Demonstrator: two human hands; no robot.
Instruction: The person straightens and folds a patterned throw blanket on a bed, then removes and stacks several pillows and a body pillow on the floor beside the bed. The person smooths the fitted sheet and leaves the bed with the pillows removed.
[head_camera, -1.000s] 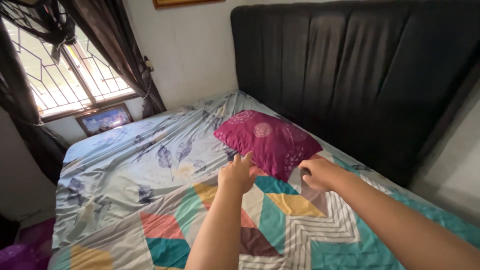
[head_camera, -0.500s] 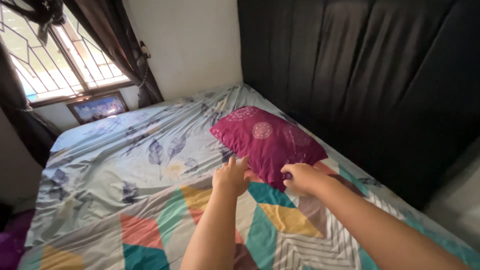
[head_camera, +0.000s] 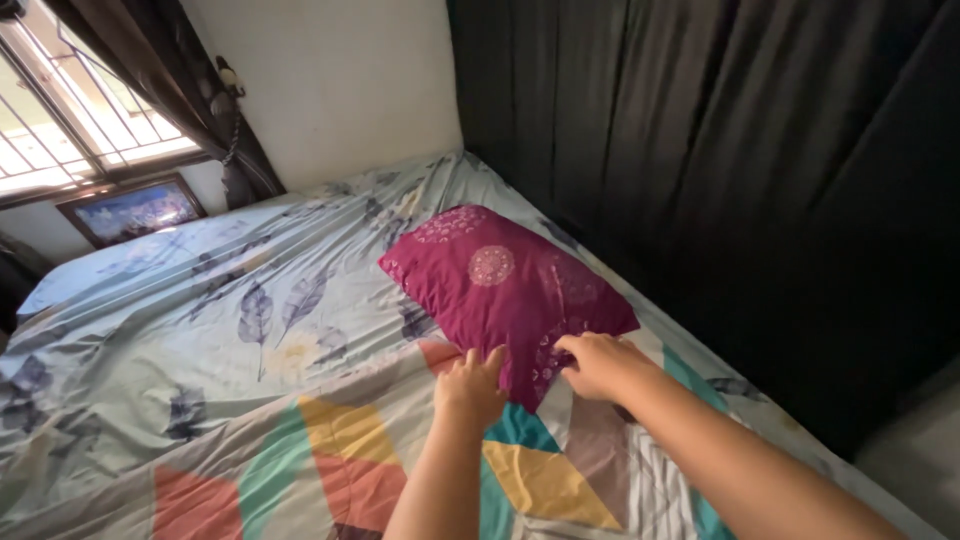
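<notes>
- Maroon pillow (head_camera: 500, 285) lies flat on the bed (head_camera: 150, 330), just beside the black headboard (head_camera: 720, 180).
- Left hand (head_camera: 472, 385): fingers loosely spread, tips touching the pillow's near edge.
- Right hand (head_camera: 598, 362): curled onto the pillow's near corner; firm grip or not, cannot tell.
- Both hands over a patchwork blanket (head_camera: 350, 450).

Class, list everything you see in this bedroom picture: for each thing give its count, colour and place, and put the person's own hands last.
pillow: one, magenta with pale round patterns, on the bed by the headboard.
bedsheet: one, pale blue with dark leaf print, across the mattress.
blanket: one, chevrons of teal, yellow, orange, grey, nearest the camera.
headboard: one, black, padded, at right.
framed picture: one, dark frame, under the window.
window: one, barred, top left.
curtain: one, dark, tied beside the window.
left hand: at the pillow's near edge.
right hand: on the pillow's near corner.
</notes>
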